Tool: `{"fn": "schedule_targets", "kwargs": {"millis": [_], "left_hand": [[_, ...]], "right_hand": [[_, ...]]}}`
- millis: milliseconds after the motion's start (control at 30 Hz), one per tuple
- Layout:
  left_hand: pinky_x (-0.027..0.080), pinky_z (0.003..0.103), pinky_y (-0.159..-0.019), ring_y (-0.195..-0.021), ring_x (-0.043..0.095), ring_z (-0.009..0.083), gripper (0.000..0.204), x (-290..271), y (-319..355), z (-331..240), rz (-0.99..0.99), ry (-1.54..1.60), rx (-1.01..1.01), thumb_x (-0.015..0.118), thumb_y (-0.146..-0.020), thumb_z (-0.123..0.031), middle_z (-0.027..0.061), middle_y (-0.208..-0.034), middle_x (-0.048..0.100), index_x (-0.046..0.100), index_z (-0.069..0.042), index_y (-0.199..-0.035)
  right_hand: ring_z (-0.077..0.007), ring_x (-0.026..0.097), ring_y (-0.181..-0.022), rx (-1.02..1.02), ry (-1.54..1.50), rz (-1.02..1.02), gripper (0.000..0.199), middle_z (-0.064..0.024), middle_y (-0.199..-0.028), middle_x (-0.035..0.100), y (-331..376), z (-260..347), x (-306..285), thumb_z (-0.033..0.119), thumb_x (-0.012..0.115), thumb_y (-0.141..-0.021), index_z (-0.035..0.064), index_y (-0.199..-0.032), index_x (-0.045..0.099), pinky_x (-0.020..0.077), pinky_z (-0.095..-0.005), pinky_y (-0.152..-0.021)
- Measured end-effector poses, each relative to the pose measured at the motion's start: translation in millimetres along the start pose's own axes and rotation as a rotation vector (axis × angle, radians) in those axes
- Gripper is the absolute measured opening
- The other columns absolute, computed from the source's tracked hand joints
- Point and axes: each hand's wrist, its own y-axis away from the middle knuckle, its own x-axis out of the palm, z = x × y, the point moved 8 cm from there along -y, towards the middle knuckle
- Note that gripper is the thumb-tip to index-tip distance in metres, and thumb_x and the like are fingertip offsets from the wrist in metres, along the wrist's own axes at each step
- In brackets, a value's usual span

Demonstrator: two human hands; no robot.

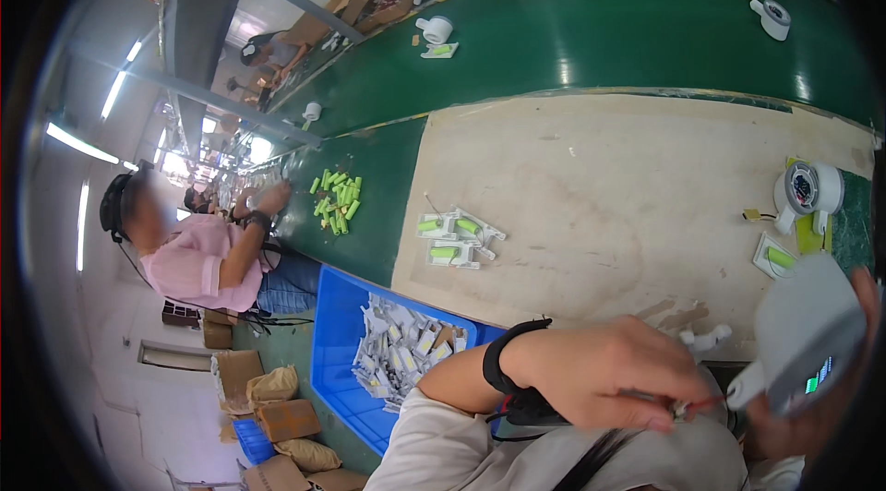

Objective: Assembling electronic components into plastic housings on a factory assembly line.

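Observation:
My left hand [600, 371], with a black band round its wrist, is closed in a pinch on a small wire connector [680, 411]. A short red wire [709, 401] runs from it to the narrow neck of a white round-headed plastic device [801, 316]. That device is gripped by my right hand [784, 433], partly hidden behind it at the right edge. On the device's face a small display [818, 376] is lit green and blue. Just beyond lies a white plastic plate with a green battery [778, 257]. A similar white round housing [808, 191] stands behind it, a connector on its wire.
Several white plates with green batteries [454, 237] lie on the beige mat [572, 168]. Loose green batteries [340, 200] are piled further left. A blue bin [329, 353] of white parts stands beside the bench. Beyond runs a green conveyor [600, 29]. A co-worker [203, 251] sits left.

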Motion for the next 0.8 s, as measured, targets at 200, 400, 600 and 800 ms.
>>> {"fn": "schedule_targets", "kwargs": {"millis": [200,400,600,800], "left_hand": [[0.049,0.027,-0.067,-0.076,0.060,0.0194,0.029,-42.4,5.7,51.6,-0.330,0.301,-0.514,0.058,-0.083,-0.010,0.0128,-0.088,0.062,0.055,0.004,-0.108],[0.049,0.022,-0.068,-0.070,0.058,0.0125,0.027,-156.6,-34.7,102.5,-0.557,0.411,-0.536,0.051,-0.086,-0.012,0.0083,-0.085,0.061,0.053,0.007,-0.104],[0.045,0.024,-0.068,-0.073,0.054,0.0113,0.019,-266.3,-68.7,154.4,-0.712,-0.119,-0.678,0.049,-0.087,-0.012,0.0050,-0.085,0.060,0.056,0.002,-0.098],[0.047,0.029,-0.074,-0.087,0.058,0.0213,0.039,-350.8,-4.8,160.3,-0.992,-0.707,-0.798,0.056,-0.080,-0.017,0.0163,-0.104,0.058,0.053,0.005,-0.111]], "right_hand": [[-0.0203,0.046,-0.108,1.000,-0.895,-0.259,0.075,-0.0126,-0.120,0.045,35.6,-64.9,94.7,0.027,0.067,-0.074,-0.0020,-0.131,0.029,0.0353,-0.0320,-0.092],[-0.0146,0.047,-0.104,1.090,-0.923,-0.290,0.057,-0.0054,-0.119,0.046,59.1,-72.5,106.7,0.009,0.063,-0.078,0.0054,-0.127,0.035,0.0374,-0.0289,-0.089],[-0.0172,0.054,-0.091,0.985,-0.731,-0.047,0.036,-0.0087,-0.101,0.056,72.4,-56.1,103.4,0.010,0.064,-0.076,0.0025,-0.109,0.052,0.0426,-0.0286,-0.081],[-0.0255,0.056,-0.087,0.858,-0.623,0.158,0.029,-0.0139,-0.093,0.057,64.6,-42.5,100.9,0.010,0.065,-0.075,0.0012,-0.101,0.055,0.0447,-0.0315,-0.077]]}}
